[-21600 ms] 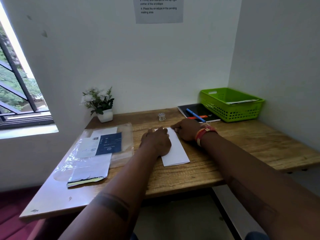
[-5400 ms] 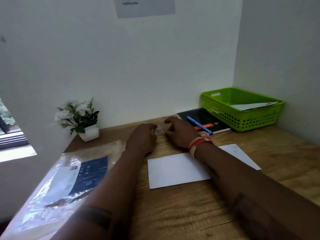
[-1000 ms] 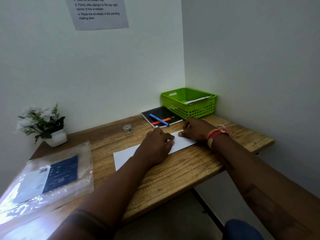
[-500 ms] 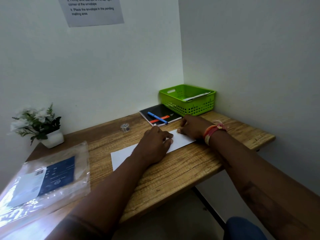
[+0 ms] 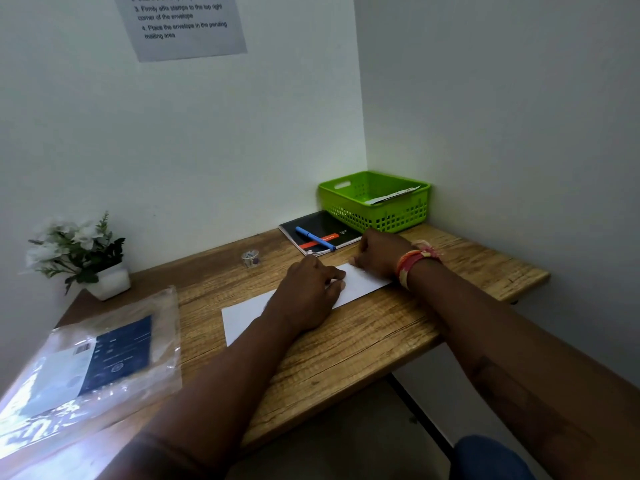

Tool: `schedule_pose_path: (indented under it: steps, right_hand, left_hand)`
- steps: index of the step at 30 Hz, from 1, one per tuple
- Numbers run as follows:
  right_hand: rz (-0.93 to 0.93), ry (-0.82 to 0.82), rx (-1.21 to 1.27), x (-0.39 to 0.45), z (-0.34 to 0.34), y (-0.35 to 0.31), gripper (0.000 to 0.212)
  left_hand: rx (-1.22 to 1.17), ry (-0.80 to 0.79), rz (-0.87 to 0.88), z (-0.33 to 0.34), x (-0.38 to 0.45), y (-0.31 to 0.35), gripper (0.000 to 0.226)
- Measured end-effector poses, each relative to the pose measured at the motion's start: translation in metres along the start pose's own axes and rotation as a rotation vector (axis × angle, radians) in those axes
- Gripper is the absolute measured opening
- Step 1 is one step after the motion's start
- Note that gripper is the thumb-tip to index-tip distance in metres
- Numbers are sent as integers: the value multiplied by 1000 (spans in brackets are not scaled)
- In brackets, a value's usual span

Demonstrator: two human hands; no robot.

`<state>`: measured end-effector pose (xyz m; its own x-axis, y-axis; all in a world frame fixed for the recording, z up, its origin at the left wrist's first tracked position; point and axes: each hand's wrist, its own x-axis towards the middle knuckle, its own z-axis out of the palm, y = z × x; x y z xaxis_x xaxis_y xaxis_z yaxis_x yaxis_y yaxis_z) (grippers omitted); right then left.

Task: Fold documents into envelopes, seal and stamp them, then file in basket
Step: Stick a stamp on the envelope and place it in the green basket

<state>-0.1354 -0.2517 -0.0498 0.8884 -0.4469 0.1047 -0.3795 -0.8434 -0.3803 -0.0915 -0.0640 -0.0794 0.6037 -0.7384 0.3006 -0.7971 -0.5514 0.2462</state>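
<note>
Wood-grain desk [image 5: 363, 344] fills my view, pushed into a corner where two pale walls meet, with a printed instruction sheet [image 5: 183, 24] stuck on the far wall. At the far right corner I see a green basket [image 5: 375, 211] with white paper [image 5: 394, 195] lying inside it, and just to its left a black notebook [image 5: 323, 232] with a blue pen [image 5: 314, 238] lying on top. A small clear container [image 5: 250, 258] stands left of the notebook, and a potted plant [image 5: 79, 252] in a white pot sits at the far left by the wall. A clear plastic packet [image 5: 100, 355] with a dark blue printed sheet inside lies at the near left of the desk. The white envelope [image 5: 246, 315] lies flat near the middle of the desk, running from near left to far right. My left hand [image 5: 308, 292] rests on top of its middle, palm down, fingers loosely bent and pressing on the paper. My right hand [image 5: 379, 256], a red and orange band [image 5: 414, 261] on its wrist, sits on the envelope's far right end with the fingers curled down onto the paper; whether they pinch anything there I cannot tell, since the knuckles hide the fingertips.
</note>
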Motion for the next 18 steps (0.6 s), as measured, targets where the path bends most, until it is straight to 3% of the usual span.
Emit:
schedule_pose_path:
  steps: [4, 8, 12, 18]
  right_hand:
    - [-15, 21, -37, 0, 2, -2, 45]
    - [-20, 64, 83, 0, 4, 9, 34]
    - [-85, 63, 83, -4, 5, 11, 33]
    - [-163, 18, 408, -16, -1, 21, 24]
  left_hand:
    - [25, 27, -26, 1, -3, 2, 38]
    - [194, 165, -213, 1, -8, -6, 45]
    - [167, 98, -333, -2, -7, -14, 40]
    - [38, 300, -339, -4, -7, -9, 8]
